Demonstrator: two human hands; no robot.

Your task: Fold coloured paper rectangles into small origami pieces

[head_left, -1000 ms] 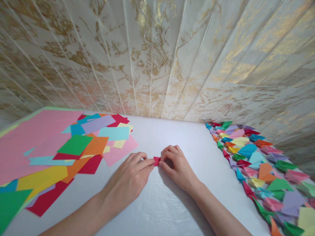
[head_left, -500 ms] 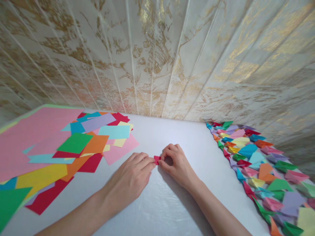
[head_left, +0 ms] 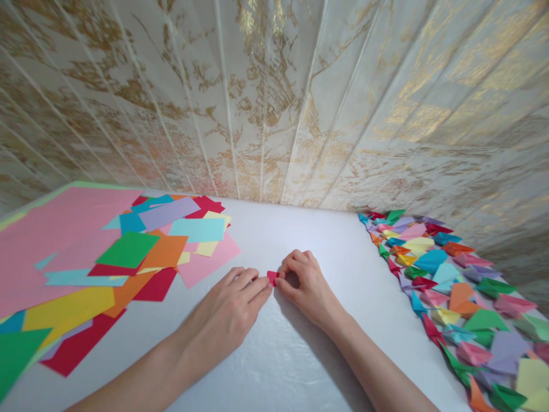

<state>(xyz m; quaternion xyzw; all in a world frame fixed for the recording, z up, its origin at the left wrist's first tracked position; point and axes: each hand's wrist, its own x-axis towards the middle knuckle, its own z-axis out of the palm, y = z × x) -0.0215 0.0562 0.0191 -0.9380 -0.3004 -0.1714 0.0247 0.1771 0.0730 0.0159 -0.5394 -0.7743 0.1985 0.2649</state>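
A small folded piece of red paper (head_left: 272, 277) is between my two hands at the middle of the white table (head_left: 274, 355). My left hand (head_left: 240, 297) lies palm down with its fingers together, the fingertips pressing the paper's left side. My right hand (head_left: 304, 280) pinches the paper's right edge between thumb and forefinger, the other fingers curled. Most of the paper is covered by my fingertips, so its exact fold cannot be made out.
On the left lie loose coloured paper rectangles, a green one (head_left: 127, 250) among them, partly over large pink sheets (head_left: 64, 229). Several rows of folded paper pieces (head_left: 433, 261) cover the right side. A gold-patterned curtain (head_left: 266, 103) hangs behind the table.
Both hands keep nearly the same place on the red paper, with only slight finger movement. The whole view has shifted a little.
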